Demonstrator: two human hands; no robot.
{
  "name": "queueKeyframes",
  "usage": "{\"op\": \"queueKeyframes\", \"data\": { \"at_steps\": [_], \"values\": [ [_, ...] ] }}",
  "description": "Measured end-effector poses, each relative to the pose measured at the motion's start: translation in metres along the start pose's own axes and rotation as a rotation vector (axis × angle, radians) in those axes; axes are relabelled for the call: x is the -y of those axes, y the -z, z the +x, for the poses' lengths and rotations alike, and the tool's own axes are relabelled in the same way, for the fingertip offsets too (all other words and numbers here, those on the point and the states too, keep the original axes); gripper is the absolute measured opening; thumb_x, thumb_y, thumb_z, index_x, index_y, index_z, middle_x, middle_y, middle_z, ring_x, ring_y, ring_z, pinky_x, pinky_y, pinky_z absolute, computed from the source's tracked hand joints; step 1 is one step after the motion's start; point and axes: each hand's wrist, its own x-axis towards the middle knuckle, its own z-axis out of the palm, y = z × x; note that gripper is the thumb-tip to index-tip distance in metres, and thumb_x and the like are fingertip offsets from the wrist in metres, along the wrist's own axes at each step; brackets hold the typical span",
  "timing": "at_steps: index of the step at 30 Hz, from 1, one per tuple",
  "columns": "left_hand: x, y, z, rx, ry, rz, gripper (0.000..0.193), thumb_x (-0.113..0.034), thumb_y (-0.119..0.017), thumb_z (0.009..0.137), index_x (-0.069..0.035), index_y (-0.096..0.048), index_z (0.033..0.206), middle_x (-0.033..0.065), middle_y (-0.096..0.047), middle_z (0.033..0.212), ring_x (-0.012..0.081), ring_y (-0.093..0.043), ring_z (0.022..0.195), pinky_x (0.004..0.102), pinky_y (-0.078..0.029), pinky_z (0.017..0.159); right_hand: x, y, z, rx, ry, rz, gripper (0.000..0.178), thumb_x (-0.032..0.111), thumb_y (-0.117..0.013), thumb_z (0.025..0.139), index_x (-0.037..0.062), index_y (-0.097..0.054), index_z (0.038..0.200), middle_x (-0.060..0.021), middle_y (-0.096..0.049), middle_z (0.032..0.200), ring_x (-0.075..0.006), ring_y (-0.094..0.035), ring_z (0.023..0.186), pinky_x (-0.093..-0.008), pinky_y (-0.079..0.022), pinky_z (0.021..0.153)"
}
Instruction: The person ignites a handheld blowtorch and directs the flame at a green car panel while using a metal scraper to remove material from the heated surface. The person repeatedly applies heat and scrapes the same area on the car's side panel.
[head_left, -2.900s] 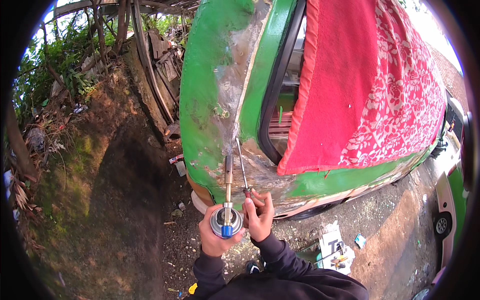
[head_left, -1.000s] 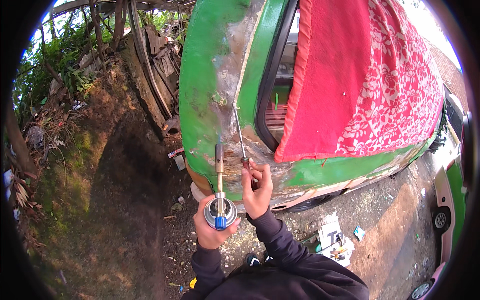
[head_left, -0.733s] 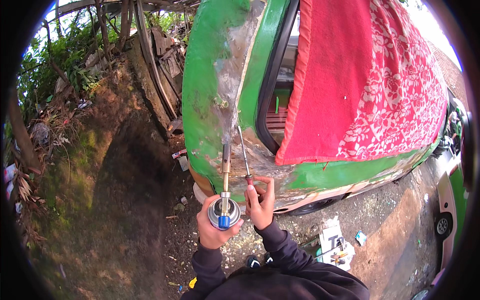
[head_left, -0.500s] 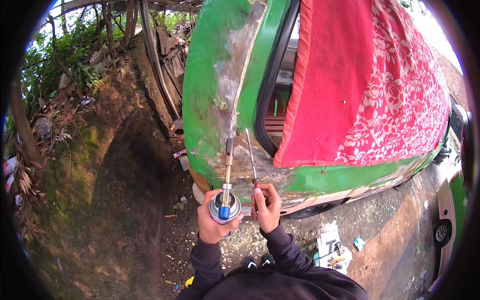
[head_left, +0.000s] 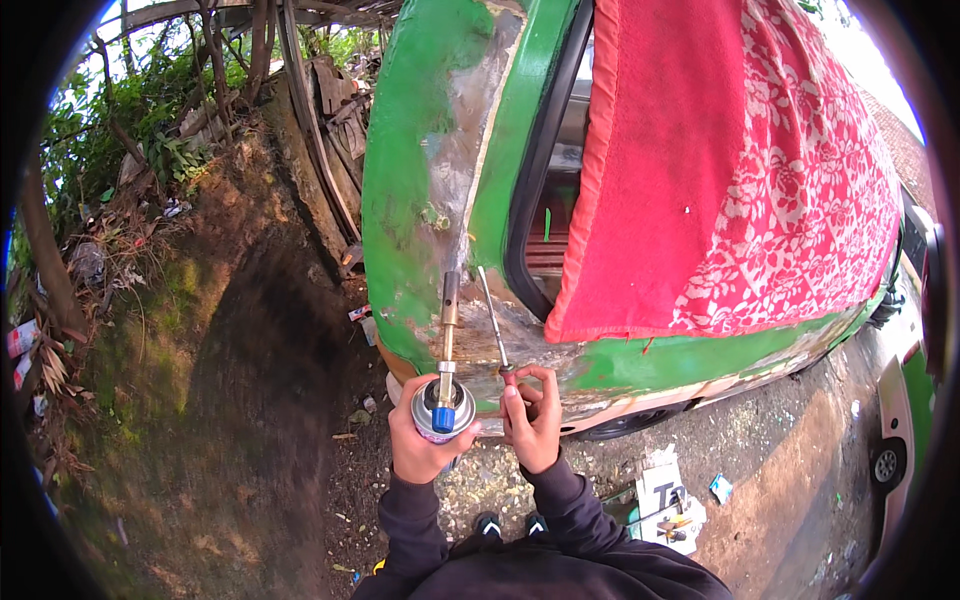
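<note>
My left hand (head_left: 424,447) is wrapped round the canister of a gas blowtorch (head_left: 446,385), with its blue knob toward me and its metal nozzle pointing at the vehicle. In my right hand (head_left: 534,422) a screwdriver (head_left: 494,322) is gripped by its reddish handle, its thin shaft pointing away and slightly left. Both tools are held side by side, apart from each other. Beyond them stands a green vehicle (head_left: 408,200) whose corner has bare, greyish and brown patches where the paint is gone. Whether either tip touches the panel I cannot tell.
A red and white flowered cloth (head_left: 660,200) hangs over the vehicle's window side. On the ground at right lie a white bag (head_left: 660,490) with tools on it and a small blue packet (head_left: 720,488). Wooden posts (head_left: 310,120) and plants stand at the left.
Both hands have shifted slightly left with the blowtorch and the screwdriver. The screwdriver leans a little more to the left. Both grips stay the same.
</note>
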Motion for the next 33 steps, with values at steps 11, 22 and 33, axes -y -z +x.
{"op": "queueKeyframes", "data": {
  "at_steps": [11,22,33],
  "values": [
    [0.017,0.026,-0.018,-0.210,-0.066,-0.073,0.064,-0.026,-0.087,0.066,-0.001,-0.054,0.114,0.0054,-0.065,0.094,0.0128,-0.063,0.083,0.0284,-0.051,0.078,-0.016,-0.039,0.004,-0.138,0.008,0.019,0.014,0.007,-0.058,0.100,-0.0017,-0.050,0.108,-0.0063,-0.064,0.078,-0.0063,-0.056,0.066,-0.0233,-0.044,0.056],
    [0.017,0.034,-0.012,-0.203,-0.172,-0.121,0.069,-0.029,-0.088,0.070,0.000,-0.048,0.117,0.0110,-0.064,0.100,0.0161,-0.063,0.088,0.0319,-0.053,0.081,-0.018,-0.080,0.000,-0.153,0.022,0.263,0.013,0.012,-0.048,0.106,0.0104,-0.036,0.111,-0.0054,-0.052,0.076,-0.0039,-0.036,0.043,-0.0219,-0.029,0.036],
    [0.029,0.044,-0.013,-0.291,-0.152,-0.070,0.070,-0.030,-0.085,0.072,0.000,-0.047,0.121,0.0102,-0.066,0.097,0.0171,-0.064,0.087,0.0317,-0.052,0.081,0.002,-0.081,0.005,-0.146,-0.071,0.381,0.014,0.012,-0.050,0.106,0.0080,-0.037,0.109,-0.0040,-0.055,0.077,-0.0033,-0.042,0.049,-0.0210,-0.034,0.039]
  ]
}}
